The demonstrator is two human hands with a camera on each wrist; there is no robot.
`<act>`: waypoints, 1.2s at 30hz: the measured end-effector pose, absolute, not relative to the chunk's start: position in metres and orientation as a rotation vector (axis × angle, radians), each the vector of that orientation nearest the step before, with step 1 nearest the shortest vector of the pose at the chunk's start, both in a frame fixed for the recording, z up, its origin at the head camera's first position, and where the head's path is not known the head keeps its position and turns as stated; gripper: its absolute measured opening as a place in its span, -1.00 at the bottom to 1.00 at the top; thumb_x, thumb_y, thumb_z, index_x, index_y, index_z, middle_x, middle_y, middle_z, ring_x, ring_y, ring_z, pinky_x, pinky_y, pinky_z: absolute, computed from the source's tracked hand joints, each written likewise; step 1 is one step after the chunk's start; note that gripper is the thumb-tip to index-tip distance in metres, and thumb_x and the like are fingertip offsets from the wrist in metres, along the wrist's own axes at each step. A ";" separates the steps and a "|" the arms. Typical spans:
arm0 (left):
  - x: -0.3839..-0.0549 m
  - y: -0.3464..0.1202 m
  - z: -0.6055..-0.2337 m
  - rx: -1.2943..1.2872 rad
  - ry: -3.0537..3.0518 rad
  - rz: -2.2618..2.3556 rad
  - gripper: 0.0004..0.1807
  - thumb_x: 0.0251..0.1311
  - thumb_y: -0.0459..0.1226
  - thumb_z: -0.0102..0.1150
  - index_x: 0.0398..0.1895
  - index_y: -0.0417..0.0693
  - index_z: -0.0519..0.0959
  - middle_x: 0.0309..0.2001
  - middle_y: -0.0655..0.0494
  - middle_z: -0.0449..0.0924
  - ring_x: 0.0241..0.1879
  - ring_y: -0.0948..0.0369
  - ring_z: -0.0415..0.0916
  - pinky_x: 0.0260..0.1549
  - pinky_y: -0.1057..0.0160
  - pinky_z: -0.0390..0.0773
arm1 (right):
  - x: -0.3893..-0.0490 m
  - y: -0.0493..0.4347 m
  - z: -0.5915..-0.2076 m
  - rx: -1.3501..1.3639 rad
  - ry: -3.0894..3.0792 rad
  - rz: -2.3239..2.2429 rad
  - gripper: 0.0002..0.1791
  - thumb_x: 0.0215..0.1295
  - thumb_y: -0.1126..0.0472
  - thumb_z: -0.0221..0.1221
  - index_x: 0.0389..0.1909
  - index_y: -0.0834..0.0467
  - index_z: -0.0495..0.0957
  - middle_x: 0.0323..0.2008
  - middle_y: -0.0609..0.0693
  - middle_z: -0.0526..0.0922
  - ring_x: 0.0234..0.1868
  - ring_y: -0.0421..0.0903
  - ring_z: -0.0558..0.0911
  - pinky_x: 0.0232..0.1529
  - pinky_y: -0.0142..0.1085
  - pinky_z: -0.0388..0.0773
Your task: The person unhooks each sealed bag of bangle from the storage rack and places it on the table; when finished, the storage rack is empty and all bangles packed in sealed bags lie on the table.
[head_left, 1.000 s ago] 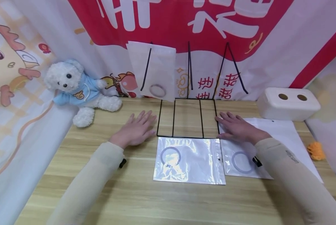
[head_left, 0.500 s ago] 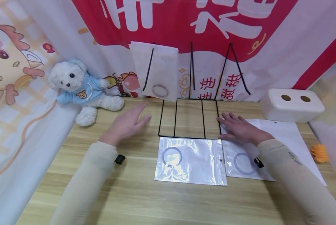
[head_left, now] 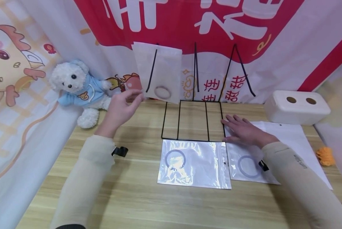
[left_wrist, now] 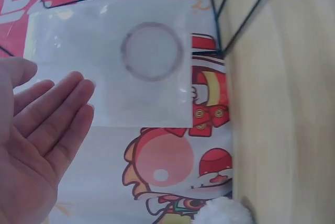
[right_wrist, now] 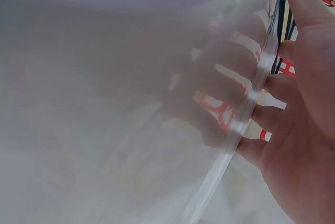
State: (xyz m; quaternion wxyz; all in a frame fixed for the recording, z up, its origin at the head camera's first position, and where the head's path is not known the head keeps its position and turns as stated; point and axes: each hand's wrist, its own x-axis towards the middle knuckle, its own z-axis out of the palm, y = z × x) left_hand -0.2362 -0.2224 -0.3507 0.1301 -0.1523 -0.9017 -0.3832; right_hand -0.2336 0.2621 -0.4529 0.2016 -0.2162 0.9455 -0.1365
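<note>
A clear zip bag [head_left: 168, 66] with a ring-shaped bangle [head_left: 163, 92] inside hangs from the left hook of a black wire rack [head_left: 178, 120]. Just left of its lower edge is my left hand [head_left: 120, 108], raised off the table, thumb and fingers apart with nothing between them. In the left wrist view the fingers [left_wrist: 63, 103] extend across the bag's near side. My right hand [head_left: 243, 129] lies with spread fingers by the rack's right side, over a second bangle bag [head_left: 246, 165]. Another bagged bangle [head_left: 175, 159] lies flat before the rack.
Two further hooks [head_left: 196, 66] of the rack hold nothing. A white plush dog [head_left: 69, 78] in a blue hoodie sits at the back left. At the right stand a white box with two holes [head_left: 296, 111] and an orange fuzzy item [head_left: 325, 156]. A printed curtain [head_left: 216, 70] closes the back.
My left hand has lifted from beside the rack's base, moving back and left toward the hanging bag. The right hand stays in place. The head view has shifted slightly.
</note>
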 end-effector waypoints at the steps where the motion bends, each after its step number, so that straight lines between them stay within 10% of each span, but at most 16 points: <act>1: -0.238 -0.222 -0.348 -0.423 -2.593 -1.136 -0.62 0.62 -0.14 0.17 0.24 -0.23 0.69 0.06 -0.17 0.83 0.06 -0.06 0.80 0.12 0.05 0.77 | -0.234 0.262 -0.453 -0.605 2.641 -0.384 0.06 0.48 -0.42 0.20 0.77 -0.01 0.03 0.78 0.25 -0.16 0.75 0.42 -0.25 0.67 0.41 -0.32; 7: -0.255 -0.221 -0.335 -0.216 -2.503 -1.285 -0.65 0.61 -0.10 0.17 0.19 -0.13 0.72 0.08 -0.07 0.79 0.02 0.16 0.69 0.00 0.41 0.61 | -0.232 0.265 -0.456 -0.624 2.650 -0.387 0.04 0.50 -0.40 0.19 0.77 0.01 0.04 0.77 0.27 -0.15 0.75 0.44 -0.23 0.67 0.41 -0.31; 36: -0.316 -0.206 -0.278 0.037 -2.280 -1.615 -0.53 0.45 -0.06 0.38 0.36 0.12 0.59 0.33 0.15 0.60 0.24 0.24 0.53 0.33 0.33 0.60 | -0.231 0.262 -0.454 -0.641 2.661 -0.399 0.02 0.53 -0.32 0.22 0.77 0.04 0.02 0.76 0.29 -0.14 0.75 0.45 -0.24 0.67 0.41 -0.31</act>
